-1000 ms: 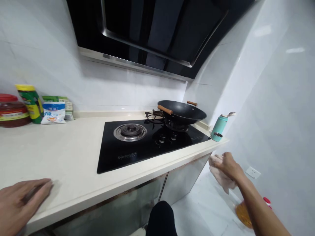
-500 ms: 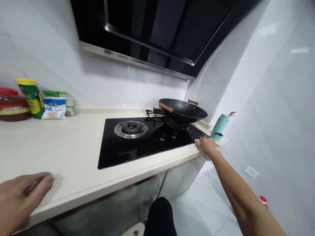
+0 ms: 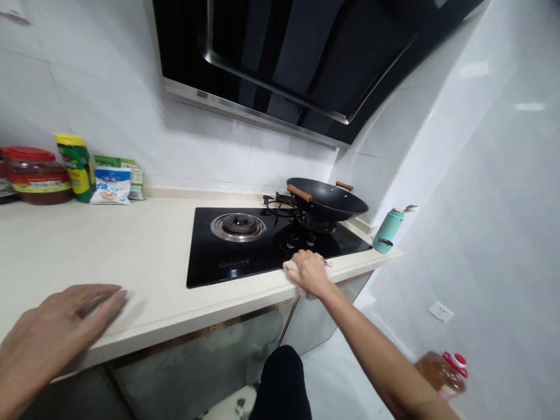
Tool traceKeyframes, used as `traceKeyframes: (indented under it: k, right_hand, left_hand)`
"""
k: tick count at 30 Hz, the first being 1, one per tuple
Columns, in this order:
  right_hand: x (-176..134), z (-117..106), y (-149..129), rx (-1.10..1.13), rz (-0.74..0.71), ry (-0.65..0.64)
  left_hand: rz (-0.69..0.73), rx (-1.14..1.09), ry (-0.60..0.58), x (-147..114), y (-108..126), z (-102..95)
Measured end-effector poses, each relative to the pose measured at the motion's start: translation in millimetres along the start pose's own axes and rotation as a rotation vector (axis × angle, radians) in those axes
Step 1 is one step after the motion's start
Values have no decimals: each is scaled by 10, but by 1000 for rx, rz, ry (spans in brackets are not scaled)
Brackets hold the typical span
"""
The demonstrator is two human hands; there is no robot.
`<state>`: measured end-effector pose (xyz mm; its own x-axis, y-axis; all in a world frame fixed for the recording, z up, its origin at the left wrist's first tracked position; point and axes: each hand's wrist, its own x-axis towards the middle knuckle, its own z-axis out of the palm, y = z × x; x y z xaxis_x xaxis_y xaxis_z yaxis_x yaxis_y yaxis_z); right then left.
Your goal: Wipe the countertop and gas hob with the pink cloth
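My right hand (image 3: pixel 310 272) grips a pale cloth (image 3: pixel 290 266) and presses it on the front edge of the cream countertop (image 3: pixel 144 256), right at the front rim of the black glass hob (image 3: pixel 245 256). My left hand (image 3: pixel 52 332) lies flat, fingers apart, on the counter at the lower left and holds nothing. A black wok (image 3: pixel 327 200) with wooden handles sits on the right burner. The left burner (image 3: pixel 238 226) is bare.
A teal flask (image 3: pixel 387 230) stands at the counter's right end by the wall. A red-lidded jar (image 3: pixel 37 175), a green packet (image 3: pixel 77 168) and a blue-white bag (image 3: pixel 111 185) line the back left. A dark range hood (image 3: pixel 306 52) hangs overhead. An oil bottle (image 3: pixel 441 373) stands on the floor.
My right hand rose from below the counter's right end onto the counter with the cloth, then slid left along the front edge. The left hand stayed flat on the counter.
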<state>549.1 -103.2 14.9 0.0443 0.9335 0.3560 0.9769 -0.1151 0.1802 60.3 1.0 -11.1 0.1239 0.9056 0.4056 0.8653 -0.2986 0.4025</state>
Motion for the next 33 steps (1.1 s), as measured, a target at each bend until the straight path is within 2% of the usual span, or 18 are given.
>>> traceKeyframes:
  k: [3, 8, 12, 15, 17, 20, 23, 27, 30, 33]
  right_hand:
    - [41, -88, -611, 98, -94, 49]
    - [96, -253, -1709, 271, -258, 108]
    - [104, -343, -2534, 486, -396, 190]
    - [103, -360, -2973, 646, -490, 260]
    - [85, -346, -3122, 707, -600, 301]
    - [-8, -306, -3118, 740, -734, 335]
    - [-170, -243, -2911, 693, -754, 324]
    - [-363, -24, -2486, 532, -792, 324]
    - [-449, 226, -2097, 536, -726, 465]
    - [-537, 421, -1610, 570, -625, 585]
  left_hand:
    - [-53, -44, -36, -24, 87, -65]
    - [-42, -103, -20, -122, 235, -153]
    - [-30, -233, 25, -171, 277, -195]
    - [-78, -353, 58, -163, 242, -206]
    - [-106, -401, 55, -151, 210, -217]
    - [-162, -410, 40, -143, 181, -248]
    - [-240, -369, 43, -147, 193, -291]
    - [-266, -270, 63, -158, 262, -318]
    - [-264, -181, 41, -165, 312, -313]
    - [-284, -103, -29, -155, 336, -316]
